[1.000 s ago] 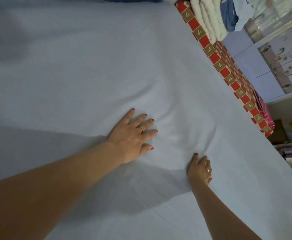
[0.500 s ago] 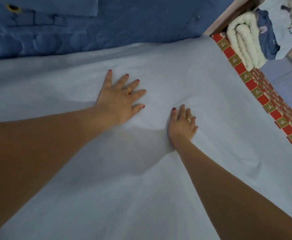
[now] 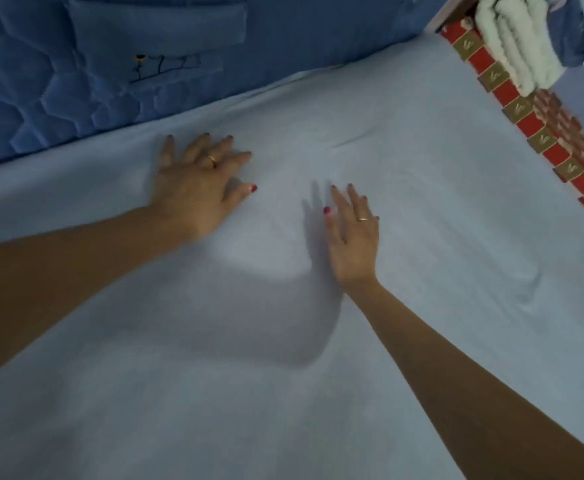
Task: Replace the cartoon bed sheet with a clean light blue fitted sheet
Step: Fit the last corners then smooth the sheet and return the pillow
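Note:
The light blue fitted sheet (image 3: 404, 161) covers the whole mattress top, with a few soft creases toward the right. My left hand (image 3: 197, 188) lies flat on it with fingers spread, close to the far edge of the bed. My right hand (image 3: 352, 237) is a little nearer and to the right, fingers straight, resting on the sheet at a slight tilt. The red and gold patterned side of the mattress (image 3: 525, 123) shows along the right edge. No cartoon sheet can be seen.
A dark blue quilted cover (image 3: 76, 74) runs along the far side of the bed. A rolled white towel (image 3: 515, 39) and blue cloth sit at the top right, beyond the mattress corner.
Both hands have slid across the sheet toward the far edge of the bed. The right hand's fingers have straightened. The view has tilted up, showing more of the dark blue quilted cover.

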